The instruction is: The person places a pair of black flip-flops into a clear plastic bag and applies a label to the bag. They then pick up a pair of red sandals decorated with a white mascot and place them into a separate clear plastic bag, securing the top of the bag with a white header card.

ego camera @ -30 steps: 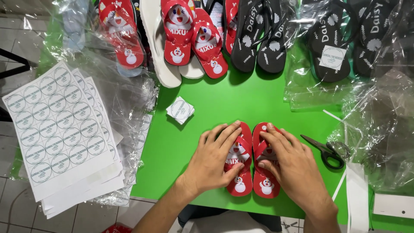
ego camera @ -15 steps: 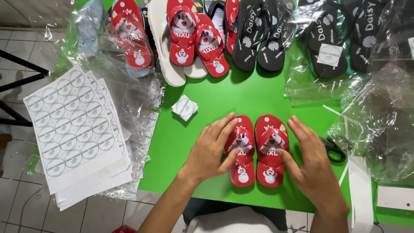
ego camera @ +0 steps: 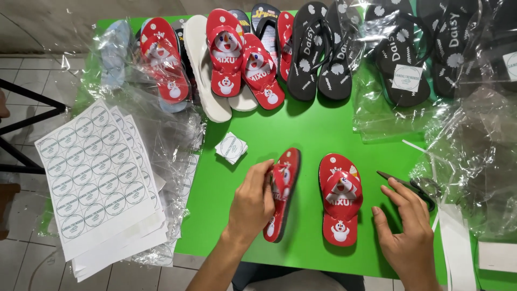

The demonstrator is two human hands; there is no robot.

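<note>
On the green table point(ego camera: 323, 129), near its front edge, lie two small red flip-flops with cartoon prints. Left hand point(ego camera: 253, 202) grips the left flip-flop point(ego camera: 283, 194) by its strap side, fingers curled over the edge; that flip-flop is tipped up on its side, sole facing right, heel end touching the table. Right flip-flop point(ego camera: 340, 199) lies flat, strap up, apart from the left one with a strip of bare table between. Right hand point(ego camera: 409, 234) rests open and flat on the table just right of the flat flip-flop, fingers spread loosely, holding nothing; thumb near the heel, not clearly touching. Scissors point(ego camera: 412, 186) lie just beyond the right fingertips, partly under clear plastic wrap point(ego camera: 474, 178). Small stack of round-print square stickers point(ego camera: 231, 147) sits behind the left hand, well apart from it. Sticker sheets point(ego camera: 94, 172), a white pile, overhang the table's left edge on more clear plastic. Along the far edge: a row of red flip-flops point(ego camera: 237, 54), a white one point(ego camera: 207, 70), and black flip-flops point(ego camera: 323, 54), some of the black pairs bagged in plastic.
</note>
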